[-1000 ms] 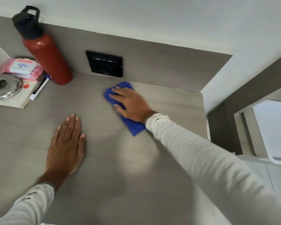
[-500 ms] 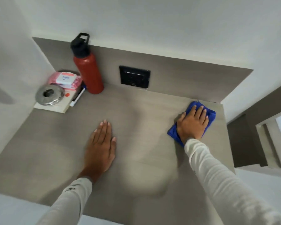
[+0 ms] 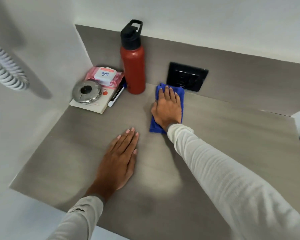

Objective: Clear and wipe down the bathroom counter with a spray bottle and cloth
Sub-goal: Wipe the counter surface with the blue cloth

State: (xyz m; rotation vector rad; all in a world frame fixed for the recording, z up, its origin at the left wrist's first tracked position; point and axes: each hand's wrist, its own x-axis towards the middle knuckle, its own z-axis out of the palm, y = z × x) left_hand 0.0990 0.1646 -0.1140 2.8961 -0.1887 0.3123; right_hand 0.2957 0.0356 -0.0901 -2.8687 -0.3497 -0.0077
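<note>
A blue cloth [image 3: 155, 126] lies flat on the grey counter [image 3: 232, 144] near the back wall, just right of the red bottle. My right hand [image 3: 168, 108] presses down on the cloth with its fingers spread toward the wall socket. My left hand [image 3: 119, 158] rests palm down on the bare counter in the middle, holding nothing. No spray bottle is in view.
A red water bottle [image 3: 133, 66] with a black cap stands at the back. In the back left corner sit a pink wipes pack [image 3: 105, 76], a steel lid [image 3: 87, 91] on a book [image 3: 100, 105] and a pen [image 3: 115, 97]. A black socket [image 3: 187, 76] is on the backsplash. A coiled white hose [image 3: 5, 70] hangs at left.
My right hand slid the cloth from mid-back to the counter's far right corner, then back left to beside the red bottle. My left hand stayed flat on the counter.
</note>
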